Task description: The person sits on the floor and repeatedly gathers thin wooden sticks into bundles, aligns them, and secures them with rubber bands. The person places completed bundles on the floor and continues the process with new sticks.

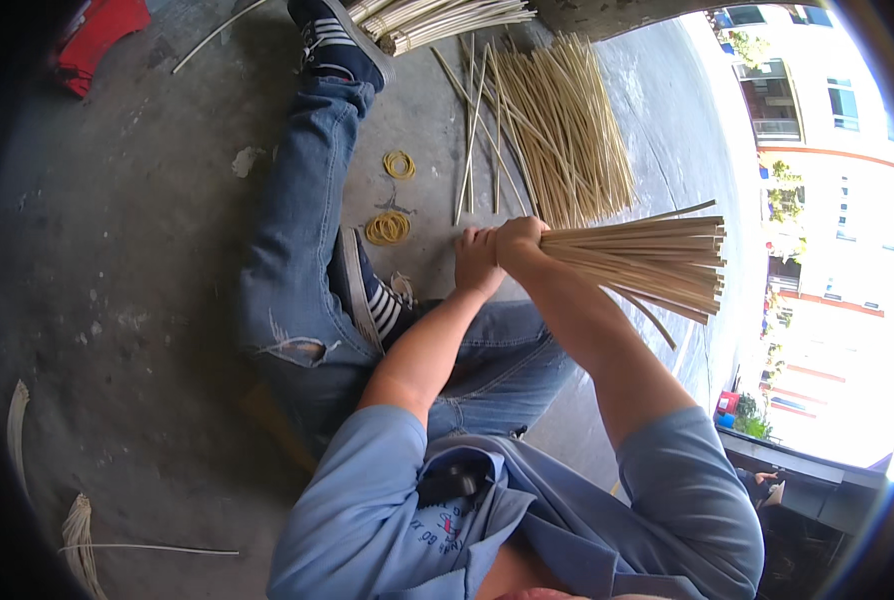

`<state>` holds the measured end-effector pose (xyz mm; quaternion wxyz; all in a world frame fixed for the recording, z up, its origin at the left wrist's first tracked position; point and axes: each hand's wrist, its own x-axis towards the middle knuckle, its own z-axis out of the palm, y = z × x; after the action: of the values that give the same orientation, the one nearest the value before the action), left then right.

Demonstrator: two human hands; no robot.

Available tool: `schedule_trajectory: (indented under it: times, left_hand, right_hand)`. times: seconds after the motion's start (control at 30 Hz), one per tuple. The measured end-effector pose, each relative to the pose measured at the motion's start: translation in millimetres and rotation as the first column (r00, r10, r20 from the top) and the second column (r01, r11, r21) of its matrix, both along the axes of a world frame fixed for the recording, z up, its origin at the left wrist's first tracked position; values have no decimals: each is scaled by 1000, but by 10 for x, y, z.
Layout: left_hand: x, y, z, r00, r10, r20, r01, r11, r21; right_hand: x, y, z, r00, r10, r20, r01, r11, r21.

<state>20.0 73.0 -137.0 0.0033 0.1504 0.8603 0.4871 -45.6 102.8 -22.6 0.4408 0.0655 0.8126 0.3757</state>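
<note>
A thick bundle of thin, pale cane-like sticks (657, 262) points to the right, its free ends fanned out and a few straying from the rest. My right hand (520, 240) is wrapped round its gathered left part. Right beside it, my left hand (478, 262) is closed at the same end, fingers curled; the sticks inside both hands are hidden. Just beyond my hands a loose pile of similar sticks (567, 130) lies on the floor, with several strays at its left side. Two clusters of yellow rubber bands, one smaller (399, 165) and one larger (388, 228), lie left of my hands.
I sit on a grey concrete floor (157, 300), my jeans-clad leg (302, 200) stretched forward on the left. More bundled sticks (457, 22) lie by my far shoe (337, 42). A red object (102, 40) is at the far left; other strands (79, 535) lie at the lower left.
</note>
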Motion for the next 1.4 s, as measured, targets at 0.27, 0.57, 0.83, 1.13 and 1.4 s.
schedule_trajectory:
  times: [0.27, 0.57, 0.83, 1.13, 1.4]
  left_hand:
    - [-865, -399, 563, 965, -240, 106, 178, 896, 407]
    - [-1594, -1330, 84, 942, 52, 330, 13, 981, -193]
    - [-1479, -1156, 216, 943, 64, 328, 87, 900, -426]
    - [-1801, -1065, 145, 995, 99, 1, -90, 915, -394]
    - [-1774, -987, 107, 1000, 28, -13, -31, 865, -501]
  right_hand:
    - [603, 1114, 1022, 886, -409, -219, 320, 880, -352]
    - [1658, 1161, 1543, 652, -675, -344, 291, 642, -709]
    - [2090, 1216, 1321, 543, -837, -72, 346, 301, -889]
    - [2421, 1481, 1081, 412, -911, 21, 284, 106, -953]
    - [2414, 1580, 1010, 372, -925, 69, 278, 40, -960]
